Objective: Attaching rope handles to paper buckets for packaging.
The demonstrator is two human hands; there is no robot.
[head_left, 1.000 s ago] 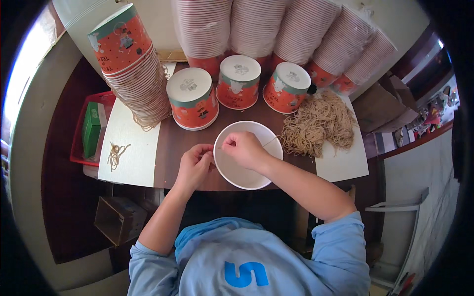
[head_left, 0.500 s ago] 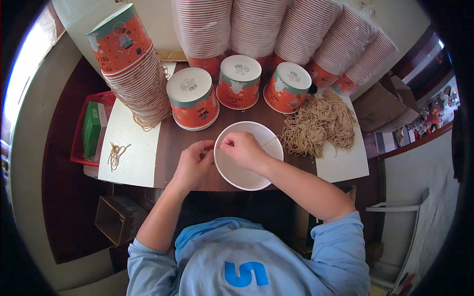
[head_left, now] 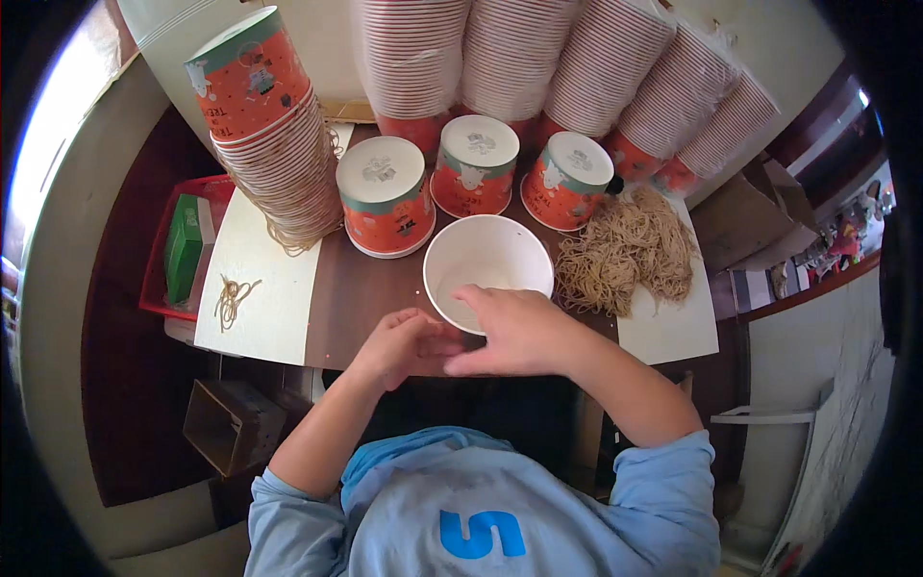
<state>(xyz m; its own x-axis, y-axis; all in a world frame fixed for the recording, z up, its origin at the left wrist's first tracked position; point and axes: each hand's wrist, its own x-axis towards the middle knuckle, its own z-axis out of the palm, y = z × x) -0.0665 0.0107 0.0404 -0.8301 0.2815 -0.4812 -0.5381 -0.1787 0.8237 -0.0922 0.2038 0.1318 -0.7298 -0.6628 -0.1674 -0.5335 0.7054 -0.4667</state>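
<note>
A white paper bucket (head_left: 488,252) stands mouth up near the table's front edge, its inside facing me. My right hand (head_left: 524,330) is in front of its near rim, thumb and fingers spread, covering part of it. Close by on the left, my left hand (head_left: 406,346) has loosely bent fingers pointing toward the right hand; they are slightly blurred, and nothing shows in them. Behind the bucket, upside down, stand three orange buckets with green bands: a left one (head_left: 388,221), a middle one (head_left: 473,188) and a right one (head_left: 560,204).
A tangled heap of tan cord (head_left: 630,252) lies at right, a small cord bundle (head_left: 233,300) at left. Nested buckets (head_left: 279,159) with cord handles rise at back left. Tall wrapped bucket stacks (head_left: 510,67) line the back. A red crate (head_left: 223,192) holds a green box (head_left: 183,252).
My right hand has come out of the bucket's mouth toward me and spread open. The left hand has left the rim and moved right. The bucket now tilts less toward me.
</note>
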